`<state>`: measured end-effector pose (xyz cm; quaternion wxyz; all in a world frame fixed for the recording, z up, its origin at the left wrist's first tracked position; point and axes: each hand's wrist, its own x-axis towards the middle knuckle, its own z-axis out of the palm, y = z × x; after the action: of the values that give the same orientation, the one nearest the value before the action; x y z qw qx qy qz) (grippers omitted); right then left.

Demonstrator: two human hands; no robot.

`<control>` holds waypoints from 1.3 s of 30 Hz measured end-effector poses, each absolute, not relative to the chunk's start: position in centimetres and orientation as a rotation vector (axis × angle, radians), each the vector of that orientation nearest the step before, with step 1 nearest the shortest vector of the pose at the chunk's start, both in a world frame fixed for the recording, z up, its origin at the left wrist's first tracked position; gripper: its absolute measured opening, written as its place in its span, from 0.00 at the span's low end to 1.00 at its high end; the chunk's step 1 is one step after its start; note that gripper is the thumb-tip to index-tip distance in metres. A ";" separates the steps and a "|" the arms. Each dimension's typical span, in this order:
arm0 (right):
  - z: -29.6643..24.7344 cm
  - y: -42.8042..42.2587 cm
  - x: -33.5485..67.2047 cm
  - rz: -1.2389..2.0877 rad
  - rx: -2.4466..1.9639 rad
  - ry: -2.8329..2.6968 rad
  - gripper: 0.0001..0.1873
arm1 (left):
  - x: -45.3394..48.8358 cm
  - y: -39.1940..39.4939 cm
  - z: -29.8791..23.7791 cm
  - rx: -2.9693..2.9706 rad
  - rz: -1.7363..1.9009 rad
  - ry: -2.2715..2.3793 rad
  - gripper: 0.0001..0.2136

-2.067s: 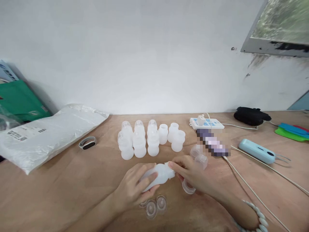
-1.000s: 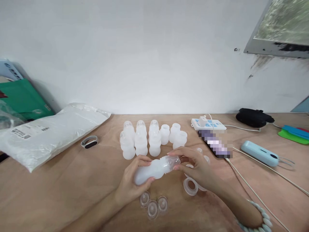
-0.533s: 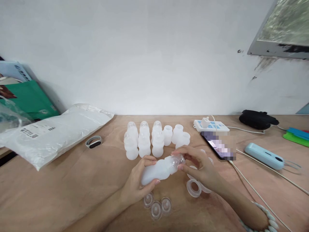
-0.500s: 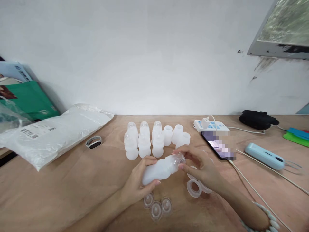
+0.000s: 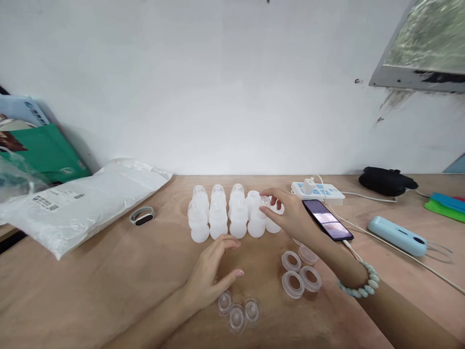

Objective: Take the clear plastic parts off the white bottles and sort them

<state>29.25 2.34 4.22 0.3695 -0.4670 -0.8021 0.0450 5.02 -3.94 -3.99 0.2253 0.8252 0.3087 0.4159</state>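
Observation:
Several white translucent bottles (image 5: 218,213) stand in rows at the middle of the wooden table (image 5: 109,271). My right hand (image 5: 286,215) pinches the top of one bottle (image 5: 257,220) standing upright at the right end of the front row. My left hand (image 5: 212,274) hovers just above the table, fingers loosely spread, holding nothing. Three clear nipples (image 5: 238,310) lie near its fingers. Several clear screw rings (image 5: 300,274) lie below my right wrist.
A white plastic bag (image 5: 83,198) lies at the left, a wristband (image 5: 141,215) beside it. A phone (image 5: 327,219), a power strip (image 5: 317,189), cables, a light blue device (image 5: 395,233) and a black object (image 5: 387,177) occupy the right side.
The bottle I held in both hands now stands in the front row under my right fingers. My left hand has let go and opened.

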 end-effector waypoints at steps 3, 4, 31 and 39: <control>4.0 3.0 28.4 0.112 -1.207 -2.058 0.12 | 5.0 -4.0 -4.0 2.284 1.140 0.852 0.12; 4.0 3.2 28.3 0.110 -1.212 -2.059 0.12 | 5.0 -4.0 -3.9 2.281 1.134 0.857 0.12; 1.3 -3.7 32.5 -0.214 -1.461 -2.872 0.07 | 3.6 -2.0 -1.6 1.782 0.516 0.677 0.12; 0.7 -3.5 32.0 -0.182 -1.436 -2.794 0.07 | 5.9 -2.5 -4.0 1.469 0.859 0.837 0.12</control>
<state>31.98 -3.46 0.70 -0.0027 -0.4563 -0.8880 -0.0578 5.93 -2.53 -4.00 0.5831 0.6293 0.3583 0.3682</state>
